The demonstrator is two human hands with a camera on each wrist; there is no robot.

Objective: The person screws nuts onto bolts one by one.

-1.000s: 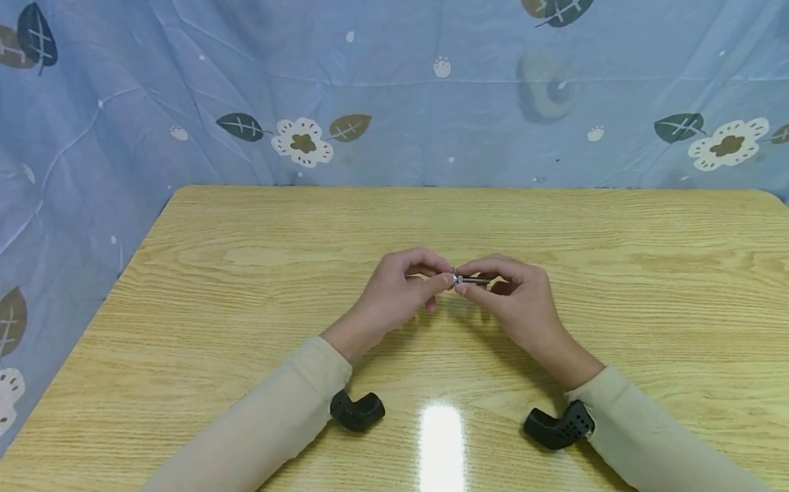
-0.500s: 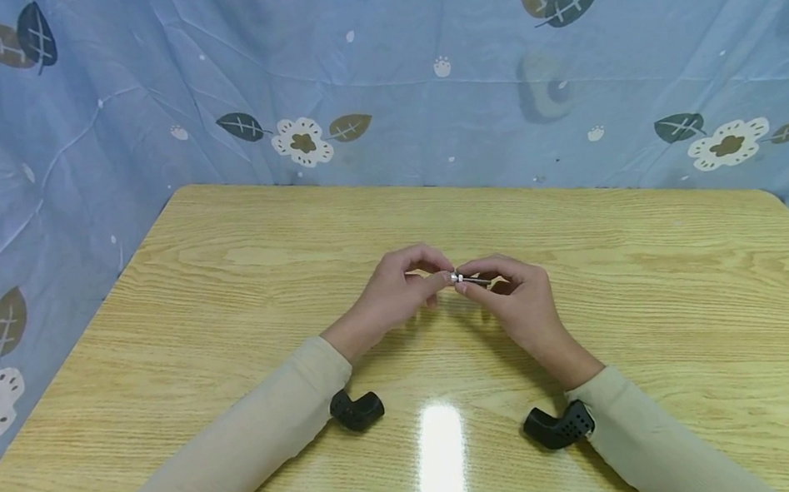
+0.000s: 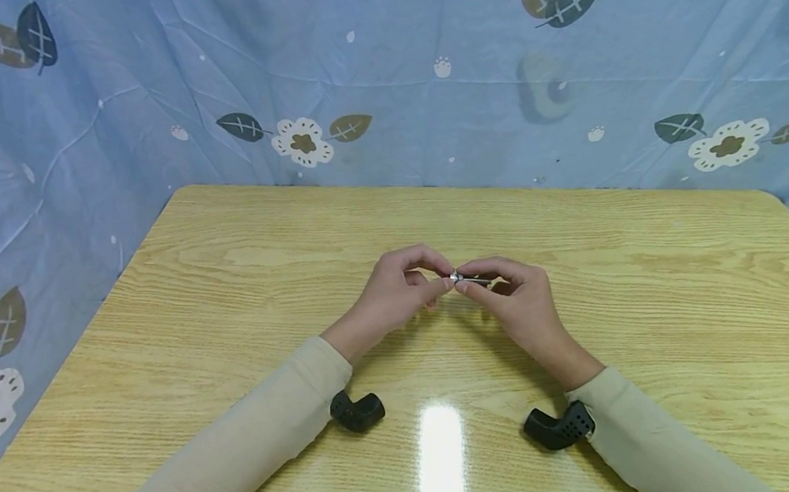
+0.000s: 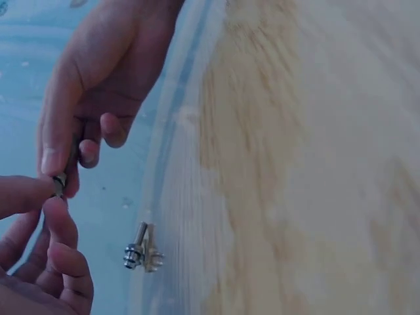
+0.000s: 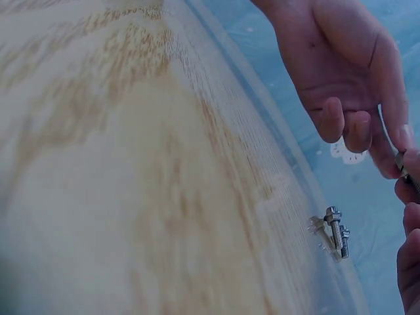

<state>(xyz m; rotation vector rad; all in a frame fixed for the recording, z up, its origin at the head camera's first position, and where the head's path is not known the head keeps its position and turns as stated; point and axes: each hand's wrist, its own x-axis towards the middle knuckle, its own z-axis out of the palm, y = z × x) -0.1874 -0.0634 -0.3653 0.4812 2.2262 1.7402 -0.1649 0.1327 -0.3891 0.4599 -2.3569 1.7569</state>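
Observation:
In the head view, both hands meet near the middle of the table. My left hand (image 3: 393,290) pinches the silver end of a small metal bolt (image 3: 473,279) between thumb and fingertips. My right hand (image 3: 524,303) grips the bolt's shank between thumb and index finger. The fingers partly cover it; whether a nut sits on it I cannot tell. In the left wrist view, the left hand (image 4: 46,275) is close at lower left, facing the right hand (image 4: 105,72). Beyond the hands, loose metal bolts (image 5: 334,223) stand or lie on the table, hidden in the head view.
The wood-grain table (image 3: 250,241) reaches a blue patterned curtain (image 3: 396,44) at the back and left. A bright reflection (image 3: 441,466) shows at the front. Black wrist mounts (image 3: 357,411) hang beside both sleeves, just above the tabletop.
The left thumb and fingertips shift slightly around the bolt's silver end, and a little more of it shows. The right hand and both forearms stay almost still.

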